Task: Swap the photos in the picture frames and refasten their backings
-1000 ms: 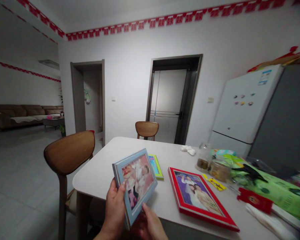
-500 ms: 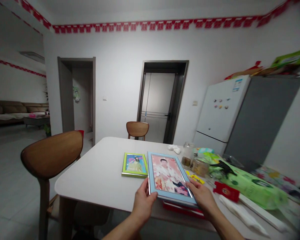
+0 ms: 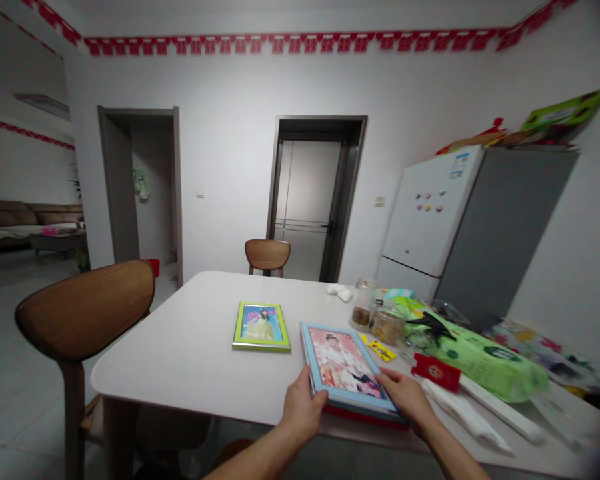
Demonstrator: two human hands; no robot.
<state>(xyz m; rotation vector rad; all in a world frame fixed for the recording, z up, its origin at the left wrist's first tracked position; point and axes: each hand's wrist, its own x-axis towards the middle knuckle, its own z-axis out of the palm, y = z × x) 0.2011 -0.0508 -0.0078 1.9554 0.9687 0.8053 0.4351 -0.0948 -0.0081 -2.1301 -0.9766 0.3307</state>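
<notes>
Between my two hands is a light-blue picture frame with a pinkish photo, lying tilted over a red object near the table's front edge. My left hand grips its lower left corner, thumb on the front. My right hand holds the right edge low down, thumb on top. The red object beneath is mostly hidden by the frame. A smaller green picture frame, with a photo of a figure in a pale yellow dress, lies flat on the table to the left, apart from both hands.
On the white table, glass jars, a yellow packet, a red packet, a green plastic package and a long white strip crowd the right side. Wooden chairs stand left and behind.
The blue picture frame has come down lower, onto the red object, and its gap from the green frame has grown. Both hands stay on it. The whole view has shifted slightly.
</notes>
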